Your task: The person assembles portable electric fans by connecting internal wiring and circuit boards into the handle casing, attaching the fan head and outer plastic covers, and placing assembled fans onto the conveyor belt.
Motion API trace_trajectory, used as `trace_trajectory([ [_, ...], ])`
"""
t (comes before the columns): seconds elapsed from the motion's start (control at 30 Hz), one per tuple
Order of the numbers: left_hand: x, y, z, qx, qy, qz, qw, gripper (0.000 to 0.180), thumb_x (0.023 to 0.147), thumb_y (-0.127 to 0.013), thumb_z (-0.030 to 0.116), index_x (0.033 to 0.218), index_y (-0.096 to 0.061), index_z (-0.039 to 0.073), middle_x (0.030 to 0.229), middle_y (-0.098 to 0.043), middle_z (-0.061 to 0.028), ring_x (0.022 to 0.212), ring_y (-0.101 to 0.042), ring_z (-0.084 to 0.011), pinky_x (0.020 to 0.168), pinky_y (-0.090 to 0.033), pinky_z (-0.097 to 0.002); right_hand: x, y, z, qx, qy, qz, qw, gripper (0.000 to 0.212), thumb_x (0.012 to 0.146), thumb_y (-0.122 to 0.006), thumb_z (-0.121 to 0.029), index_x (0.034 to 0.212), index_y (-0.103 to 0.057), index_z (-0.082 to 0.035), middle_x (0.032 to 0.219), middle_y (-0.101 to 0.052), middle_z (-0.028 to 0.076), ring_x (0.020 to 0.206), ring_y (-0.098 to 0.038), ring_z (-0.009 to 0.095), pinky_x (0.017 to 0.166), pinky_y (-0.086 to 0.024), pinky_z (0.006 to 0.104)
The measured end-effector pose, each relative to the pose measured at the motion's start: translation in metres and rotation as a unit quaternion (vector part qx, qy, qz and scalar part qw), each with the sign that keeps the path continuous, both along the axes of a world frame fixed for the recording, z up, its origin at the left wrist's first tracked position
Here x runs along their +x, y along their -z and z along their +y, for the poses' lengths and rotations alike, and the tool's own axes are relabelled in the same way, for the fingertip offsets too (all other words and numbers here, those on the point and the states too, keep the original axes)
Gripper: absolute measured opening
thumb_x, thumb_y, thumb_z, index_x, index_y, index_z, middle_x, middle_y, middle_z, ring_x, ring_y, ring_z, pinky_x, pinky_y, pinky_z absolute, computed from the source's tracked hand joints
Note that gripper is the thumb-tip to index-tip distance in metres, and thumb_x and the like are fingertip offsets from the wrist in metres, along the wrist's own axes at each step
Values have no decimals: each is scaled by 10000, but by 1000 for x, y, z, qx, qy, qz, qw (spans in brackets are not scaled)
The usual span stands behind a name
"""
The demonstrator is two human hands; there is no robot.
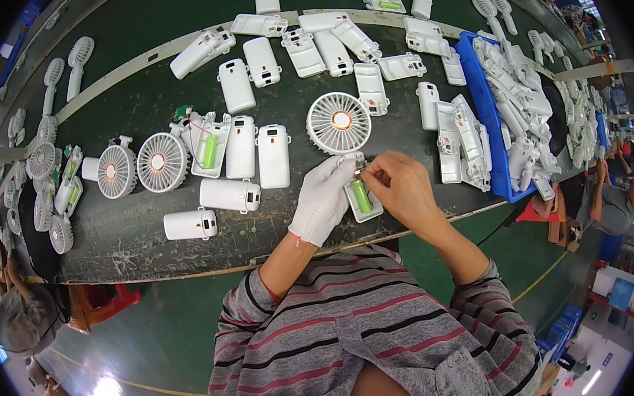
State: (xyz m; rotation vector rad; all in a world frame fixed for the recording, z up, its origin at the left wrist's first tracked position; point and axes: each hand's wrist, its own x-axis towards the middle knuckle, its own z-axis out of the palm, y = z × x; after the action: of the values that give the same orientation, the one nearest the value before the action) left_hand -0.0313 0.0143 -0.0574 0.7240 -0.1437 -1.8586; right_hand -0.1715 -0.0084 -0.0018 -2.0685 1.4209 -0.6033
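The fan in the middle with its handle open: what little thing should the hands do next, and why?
Perhaps the bare right hand should gently tuck down any small part at the top of the handle, while the gloved left hand steadies the fan. The handle is open, its green battery shows, and the right hand is just above that, hiding what it touches.

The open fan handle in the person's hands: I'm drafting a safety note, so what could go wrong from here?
The green battery sits exposed in the open fan handle; the right hand, working just above it, might nudge it or nearby wiring.
The handle is close to the bench's front edge, so if the gloved left hand slipped, it could fall.
The blue bin is heaped with white parts, which might slide out if bumped.
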Motion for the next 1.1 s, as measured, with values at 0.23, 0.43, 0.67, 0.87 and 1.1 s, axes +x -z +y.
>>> trace_trajectory([
  [0.23,2,-5,-1,-10,11,-7,1000,225,939,-474,55,1114,-534,-73,1005,-570,-64,876,-537,-106,779,-464,-253,-1,1,-8,-34,-25,46,998,181,711,-700,-95,740,-528,-45,691,-570,83,616,-583,295,531,-453,403],
  [0.43,2,-5,-2,-2,-20,-14,1000,265,949,-453,65,1166,-508,-76,1022,-574,-71,918,-548,-113,806,-469,-271,-1,-10,-40,66,-147,37,986,174,723,-699,-98,744,-542,-25,656,-584,91,591,-590,272,527,-460,359],
  [0.67,21,-10,-13,8,-81,35,996,301,976,-412,168,1151,-449,-73,1123,-546,-270,1014,-587,-369,871,-504,-499,-20,1,-110,-89,-27,-4,996,262,773,-693,-111,994,-588,-16,804,-582,116,675,-590,220,617,-484,319],
  [0.87,22,-13,-18,31,-86,72,993,265,970,-418,144,1121,-446,-72,1072,-554,-245,961,-599,-352,833,-520,-478,4,11,-150,-113,12,227,967,598,759,-715,-339,1184,-465,-2,949,-589,260,810,-620,413,691,-498,473],
  [1.1,24,-12,-21,26,-74,83,993,221,922,-476,50,1103,-466,-77,1050,-570,-215,945,-608,-322,819,-530,-444,-4,0,-144,-6,19,-123,992,321,765,-611,11,1085,-594,-22,860,-620,77,752,-591,111,697,-482,250],
])
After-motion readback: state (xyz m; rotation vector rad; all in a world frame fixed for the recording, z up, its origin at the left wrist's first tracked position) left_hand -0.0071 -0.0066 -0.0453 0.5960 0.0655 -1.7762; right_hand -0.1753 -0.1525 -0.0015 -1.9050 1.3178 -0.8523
